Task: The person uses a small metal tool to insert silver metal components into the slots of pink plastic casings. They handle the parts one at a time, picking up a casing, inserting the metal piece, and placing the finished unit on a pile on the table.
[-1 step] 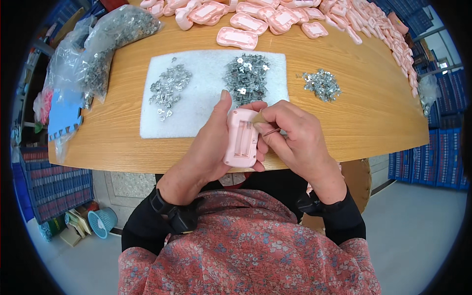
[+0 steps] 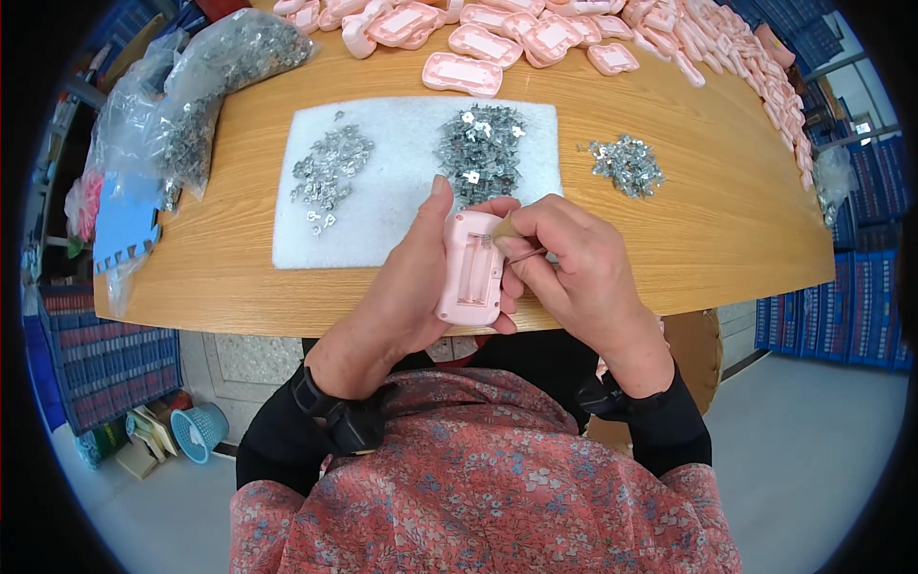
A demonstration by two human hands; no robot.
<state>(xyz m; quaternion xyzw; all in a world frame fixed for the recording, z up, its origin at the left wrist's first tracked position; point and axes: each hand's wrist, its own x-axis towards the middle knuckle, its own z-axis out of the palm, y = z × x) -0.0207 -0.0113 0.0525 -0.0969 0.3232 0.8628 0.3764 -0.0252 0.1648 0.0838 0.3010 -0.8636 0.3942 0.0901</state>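
Note:
A pink plastic casing with a two-slot battery compartment lies tilted in my left hand, its thumb along the left side and its fingers wrapped underneath. Over the casing's upper right, my right hand is closed in a pinch. A thin dark metal tool, perhaps tweezers, sticks out between its thumb and fingers. A tan covering sits on a fingertip at the top of the compartment. Small metal contact pieces show there; the tool's tip is hidden. Behind my hands, a white foam sheet carries two piles of metal contacts.
Another small metal pile lies on the wooden table, right of the foam. Pink casings heap along the far edge. Plastic bags of metal parts and a blue foam mat are at left. Blue crates stand beside the table.

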